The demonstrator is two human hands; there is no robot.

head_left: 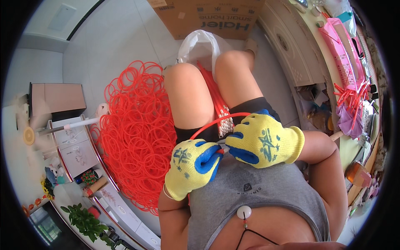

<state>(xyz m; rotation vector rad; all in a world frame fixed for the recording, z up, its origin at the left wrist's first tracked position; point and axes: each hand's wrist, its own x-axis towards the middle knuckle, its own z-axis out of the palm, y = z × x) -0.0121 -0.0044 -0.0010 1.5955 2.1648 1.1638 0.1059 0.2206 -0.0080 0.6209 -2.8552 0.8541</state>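
Both my hands wear yellow knit gloves with blue coated palms. A red plastic tube (218,121) arches up between them above my lap. My left hand (192,163) is closed, pinching a red end of the tube in front of my grey top. My right hand (266,139) is closed around the tube's other side, its fingertips almost meeting the left ones. A small pale piece (225,148) shows in the gap between the gloves, too small to name. Between my thighs lies a bundle of red strips (217,98) with whitish, metallic-looking ends (226,125).
A big heap of red rings (135,133) covers the floor at my left. A white plastic bag (199,46) sits between my knees, a cardboard box (208,18) beyond it. On the cluttered right-hand table lies a pink basket (339,54). A white cabinet (79,156) stands left.
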